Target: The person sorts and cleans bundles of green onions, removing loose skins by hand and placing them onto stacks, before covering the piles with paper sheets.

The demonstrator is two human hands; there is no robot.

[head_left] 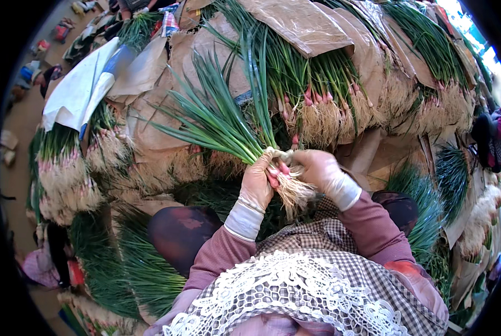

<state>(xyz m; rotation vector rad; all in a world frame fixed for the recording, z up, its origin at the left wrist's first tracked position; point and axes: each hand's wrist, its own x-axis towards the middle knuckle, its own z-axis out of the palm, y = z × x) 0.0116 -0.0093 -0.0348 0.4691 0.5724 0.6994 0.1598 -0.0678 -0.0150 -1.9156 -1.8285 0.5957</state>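
My left hand (256, 182), in a pale glove, grips a bunch of spring onions (228, 126) just above the bulbs. Long green leaves fan out up and to the left, while pink bulbs and pale stringy roots (295, 193) stick out below the fingers. Against the right side of the bunch is my right hand (319, 171), also gloved and slightly blurred. Its fingers are curled in at the bulbs, and whatever they pinch is hidden.
Ahead lies a long heap of spring onions (323, 109), roots toward me, partly covered by brown paper sheets (300, 25). A white sheet (77, 84) covers bundles at the left. More green leaves (144, 257) lie beside my knees. Other people are at the far left and right (496, 137).
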